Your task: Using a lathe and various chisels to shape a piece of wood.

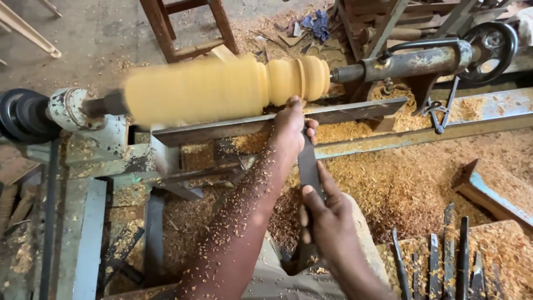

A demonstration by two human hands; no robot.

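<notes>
A yellow wooden workpiece [222, 86] spins blurred on a lathe, with turned beads at its right end. A dark flat chisel [308, 166] lies across the metal tool rest [355, 111], its tip at the wood. My left hand [291, 125] presses the blade down on the rest, the forearm dusted with shavings. Lower down, my right hand [327, 219] grips the chisel's handle end.
The tailstock with a handwheel [488, 47] holds the wood's right end; the headstock pulley [22, 116] is at left. Several chisels [444, 261] lie at lower right. Sawdust [400, 178] covers the bed and floor. A wooden stool frame [189, 28] stands behind.
</notes>
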